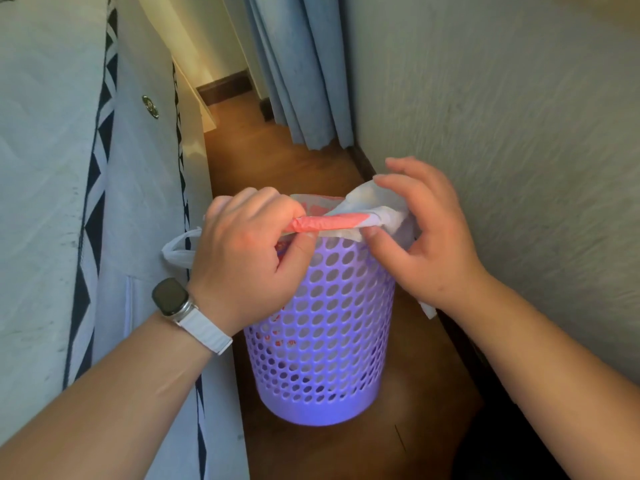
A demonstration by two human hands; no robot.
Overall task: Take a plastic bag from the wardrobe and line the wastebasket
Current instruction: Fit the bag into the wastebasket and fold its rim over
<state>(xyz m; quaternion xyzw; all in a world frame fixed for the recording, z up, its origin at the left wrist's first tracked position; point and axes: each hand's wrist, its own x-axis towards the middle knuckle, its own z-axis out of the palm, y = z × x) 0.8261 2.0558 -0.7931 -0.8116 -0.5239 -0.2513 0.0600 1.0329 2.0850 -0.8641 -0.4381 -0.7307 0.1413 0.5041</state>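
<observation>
Plastic bag is flimsy and slippery, so my left hand grips its rolled edge, right hand pinching it, I think, at the wastebasket rim.

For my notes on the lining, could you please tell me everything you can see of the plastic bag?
The plastic bag is thin white film with red print. It sits inside the purple wastebasket, showing through its holes, with its edge up at the rim. A twisted red-and-white stretch runs between the hands: the left hand grips the red end, the right hand pinches the white end. One handle loop hangs outside on the left; a white corner hangs below the right wrist.
</observation>
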